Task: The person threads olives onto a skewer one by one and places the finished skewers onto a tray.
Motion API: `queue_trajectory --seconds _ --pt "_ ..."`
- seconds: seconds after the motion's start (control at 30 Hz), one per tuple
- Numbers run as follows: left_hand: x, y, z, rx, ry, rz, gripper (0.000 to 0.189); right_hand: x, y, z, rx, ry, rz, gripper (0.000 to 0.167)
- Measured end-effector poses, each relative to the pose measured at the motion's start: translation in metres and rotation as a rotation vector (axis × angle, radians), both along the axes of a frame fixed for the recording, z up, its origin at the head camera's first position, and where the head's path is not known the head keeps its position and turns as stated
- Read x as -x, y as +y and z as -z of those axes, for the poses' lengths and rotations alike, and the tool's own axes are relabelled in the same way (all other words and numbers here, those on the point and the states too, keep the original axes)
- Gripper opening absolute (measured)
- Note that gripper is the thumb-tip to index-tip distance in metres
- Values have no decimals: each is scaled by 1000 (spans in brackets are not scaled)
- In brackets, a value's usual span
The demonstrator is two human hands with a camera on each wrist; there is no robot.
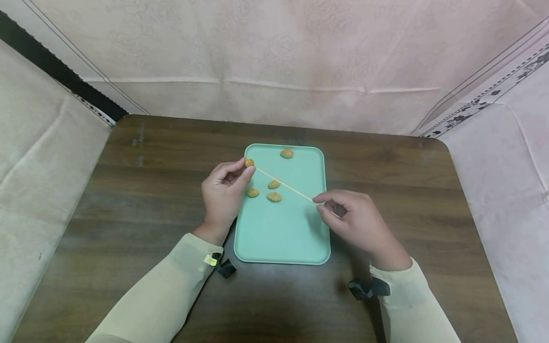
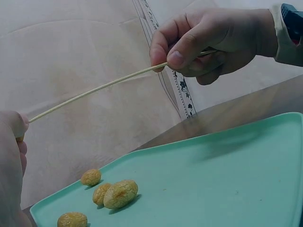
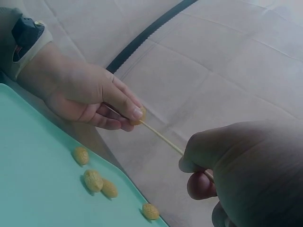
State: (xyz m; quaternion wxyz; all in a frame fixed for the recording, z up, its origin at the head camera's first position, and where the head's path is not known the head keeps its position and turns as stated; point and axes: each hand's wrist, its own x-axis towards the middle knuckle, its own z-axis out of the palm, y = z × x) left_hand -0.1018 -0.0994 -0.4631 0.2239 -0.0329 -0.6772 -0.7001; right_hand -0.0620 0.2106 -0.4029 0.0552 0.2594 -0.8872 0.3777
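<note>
A small, wrinkled, golden-brown potato is pinched between the thumb and fingertips of my left hand, over the tray's upper left edge. My right hand grips a thin bamboo skewer between thumb and forefinger, above the tray's right edge. The skewer slants across between the hands, its far end meeting the held potato; whether it has pierced the potato I cannot tell. In the right wrist view the left fingers partly cover this potato. The left wrist view shows the skewer slightly bowed.
Beneath the hands lies a turquoise tray on a dark wooden table. Several more wrinkled potatoes rest on it: one near the far edge, others such as this potato grouped left of centre. Pale cloth hangs behind the table.
</note>
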Motion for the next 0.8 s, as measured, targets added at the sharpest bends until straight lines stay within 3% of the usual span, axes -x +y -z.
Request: queue_trajectory --seconds 0.8 --pt "0 3 0 -7 47 8 24 -1 -2 0 1 -2 5 19"
